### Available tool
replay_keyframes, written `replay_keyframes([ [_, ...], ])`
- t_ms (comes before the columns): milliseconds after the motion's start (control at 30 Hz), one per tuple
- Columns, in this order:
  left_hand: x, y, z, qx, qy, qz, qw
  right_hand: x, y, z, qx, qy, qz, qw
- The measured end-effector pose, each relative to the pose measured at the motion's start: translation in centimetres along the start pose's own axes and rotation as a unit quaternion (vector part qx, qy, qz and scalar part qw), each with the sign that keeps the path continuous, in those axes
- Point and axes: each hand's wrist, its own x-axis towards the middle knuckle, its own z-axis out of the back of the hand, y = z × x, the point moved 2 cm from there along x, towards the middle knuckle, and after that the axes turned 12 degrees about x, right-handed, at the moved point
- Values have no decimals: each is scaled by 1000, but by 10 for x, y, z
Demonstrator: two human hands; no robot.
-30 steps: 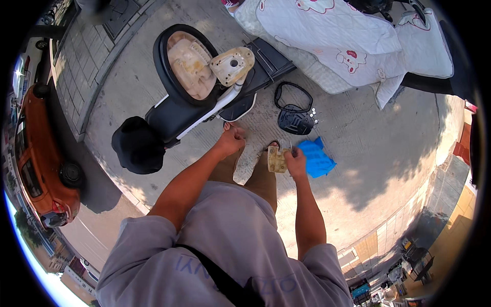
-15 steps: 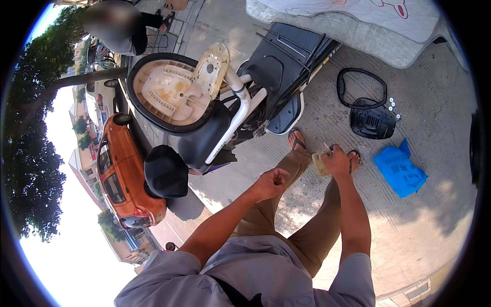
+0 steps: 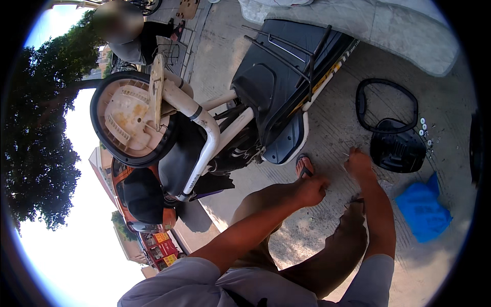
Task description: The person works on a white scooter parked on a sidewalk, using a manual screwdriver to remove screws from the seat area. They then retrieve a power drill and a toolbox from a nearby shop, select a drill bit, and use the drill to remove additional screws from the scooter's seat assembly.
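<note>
On my left, the upturned seat (image 3: 123, 123) shows its pale underside on the scooter (image 3: 255, 100), a light plate (image 3: 156, 94) standing edge-on across its right side. My left hand (image 3: 312, 190) is curled; I cannot tell whether its fingers hold anything. My right hand (image 3: 359, 163) pinches a thin pale piece (image 3: 346, 154) at the fingertips, just left of the black panel (image 3: 396, 151). The black ring (image 3: 361, 105) overlaps that panel's upper edge; white washers (image 3: 423, 125) lie rightward, the blue bag (image 3: 423, 209) nearer me.
</note>
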Motion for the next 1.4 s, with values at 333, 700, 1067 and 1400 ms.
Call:
replay_keyframes([
  [333, 127, 19, -85, -94, -29, 73, 992, 46, -30, 16, 26, 1, 7, 1000],
  [700, 175, 42, -92, -296, -92, 133, 941, 80, -11, 84, -50, 95, 101, 989],
  [1067, 95, -27, 38, -28, 41, 57, 997, 63, -31, 213, 105, -112, 78, 985],
  [1400, 25, -71, 190, 5, -22, -137, 990, 17, 163, 300, 284, -271, 271, 879],
])
